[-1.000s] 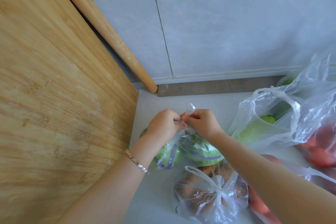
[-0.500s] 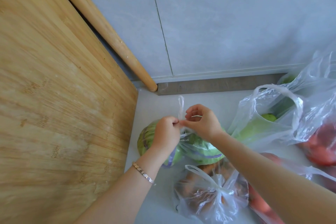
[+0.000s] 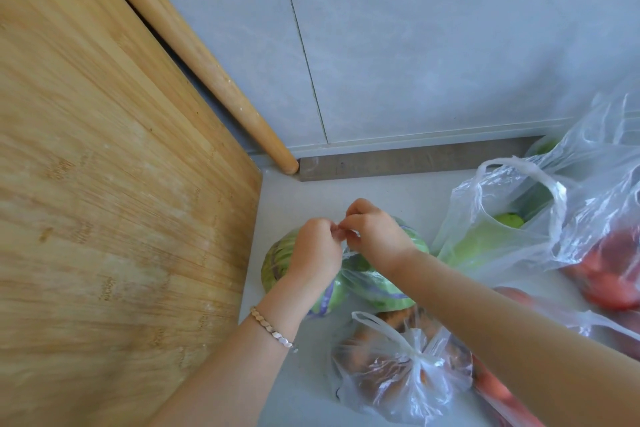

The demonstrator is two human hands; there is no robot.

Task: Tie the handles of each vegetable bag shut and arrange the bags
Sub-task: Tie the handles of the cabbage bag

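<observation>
Thin clear plastic, bunched to a twist, is what both hands are busy with. From the head camera, looking down into the corner of the table (image 3: 346, 194), the left hand (image 3: 313, 253) and the right hand (image 3: 375, 239) sit knuckle to knuckle over the bag of green striped vegetables (image 3: 377, 289). Their fingers are curled, each pinching the handles (image 3: 347, 252) where the fingertips meet. The bag lies on the table under the hands, just beside the edge of the wooden board (image 3: 121, 184).

A second ago a loop of handle stood up above the fingers. Half a second ago it was a single thin strip sticking straight up. Now nothing pokes above the hands, and they have dropped lower, close onto the vegetables. I'd take that to mean the loose end has been drawn through and the knot is being pulled down tight, so this bag is nearly done. The knot itself is hidden behind the fingers, though, so I can't swear to it.

Nearer the person, the bag of orange-brown vegetables (image 3: 405, 367) is already knotted at the top. To the right, the bag with the pale green vegetable (image 3: 485, 246) gapes open, its handle loops standing free. The bag of red tomatoes (image 3: 609, 267) beyond it looks untied too. By my reckoning at least two bags wait for tying, and the arranging has yet to come.
</observation>
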